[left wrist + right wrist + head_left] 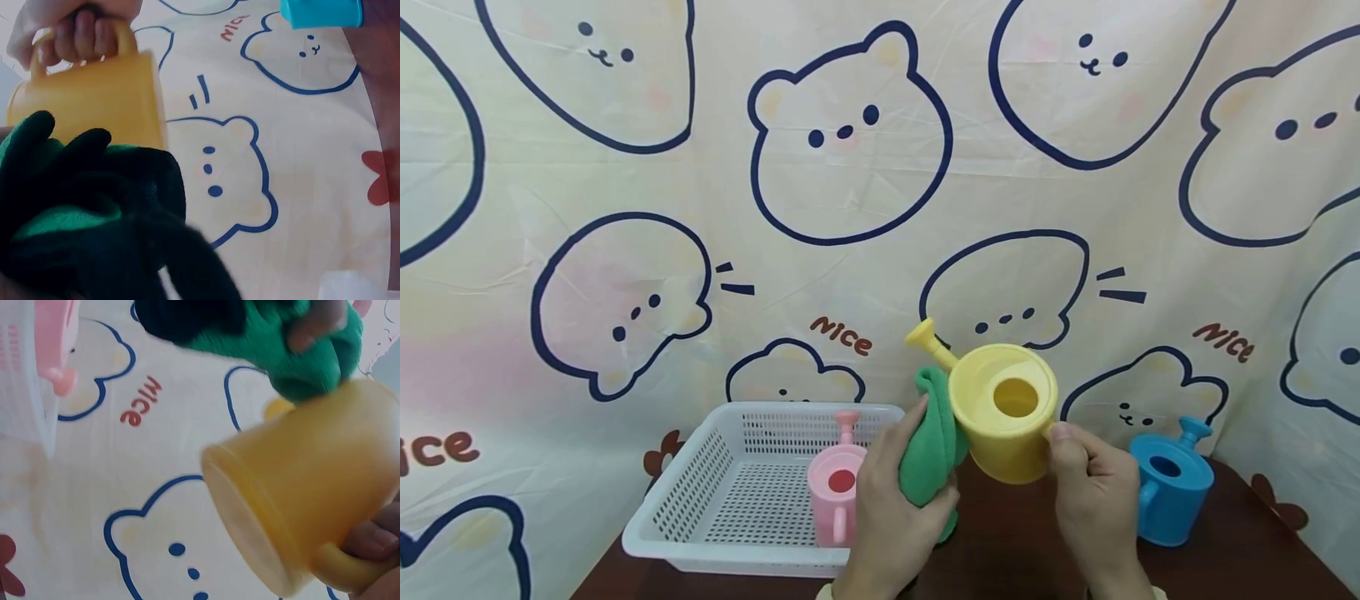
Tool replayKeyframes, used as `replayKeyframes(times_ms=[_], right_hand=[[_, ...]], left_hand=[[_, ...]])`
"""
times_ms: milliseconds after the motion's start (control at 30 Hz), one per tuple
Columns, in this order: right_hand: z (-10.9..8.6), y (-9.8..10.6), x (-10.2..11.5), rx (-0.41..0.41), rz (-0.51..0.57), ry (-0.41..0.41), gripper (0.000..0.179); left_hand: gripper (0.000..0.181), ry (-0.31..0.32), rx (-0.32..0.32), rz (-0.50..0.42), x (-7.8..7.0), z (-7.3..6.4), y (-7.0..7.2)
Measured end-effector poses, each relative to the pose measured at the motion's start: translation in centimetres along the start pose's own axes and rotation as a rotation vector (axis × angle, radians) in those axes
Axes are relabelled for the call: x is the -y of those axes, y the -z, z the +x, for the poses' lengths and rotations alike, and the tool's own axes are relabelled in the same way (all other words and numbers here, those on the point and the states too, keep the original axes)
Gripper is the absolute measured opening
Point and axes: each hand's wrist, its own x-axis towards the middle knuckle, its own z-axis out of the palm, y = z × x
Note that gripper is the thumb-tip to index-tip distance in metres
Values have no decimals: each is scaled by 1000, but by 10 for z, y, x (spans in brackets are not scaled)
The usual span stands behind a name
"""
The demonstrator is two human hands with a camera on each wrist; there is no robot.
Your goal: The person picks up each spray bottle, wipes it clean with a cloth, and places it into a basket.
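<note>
The work surface is a table (1000,562) with a dark reddish-brown top. A pale fabric backdrop (850,287) hangs behind it and continues along the right side. The backdrop carries dark-blue outlines of animal heads, red-brown "Nice" lettering and faint washes of pink and yellow; creases run across the fabric.

A white basket (737,557) with perforated walls and a perforated floor is positioned on the left part of the table. A pink watering can (829,512) stands upright in the right portion of the basket, partly hidden by the left hand (891,492). A blue watering can (1180,504) stands upright on the right part of the table, just beyond the right hand (1097,492); its spout points up and to the right in the head view.

A yellow watering can (1003,457) is located between the two hands, raised above the table and in front of the backdrop. The unit is tilted, its top opening facing the head camera and its spout directed to the upper left. The right hand grasps the can by its handle, fingers curled through the loop. The left hand grasps a green cloth (927,458), which is bunched and bears against the can's side wall. Pale-yellow cuffs (825,592) show at the wrists.
</note>
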Motion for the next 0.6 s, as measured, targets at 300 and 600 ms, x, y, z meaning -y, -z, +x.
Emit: replayKeyframes(times_ms=[300,600], right_hand=[[11,17,-3,92,-163,59,50],[14,24,3,82,-307,157,50]], left_hand=[[93,-115,48,176,9,2,9],[91,-208,100,304,13,1,7]])
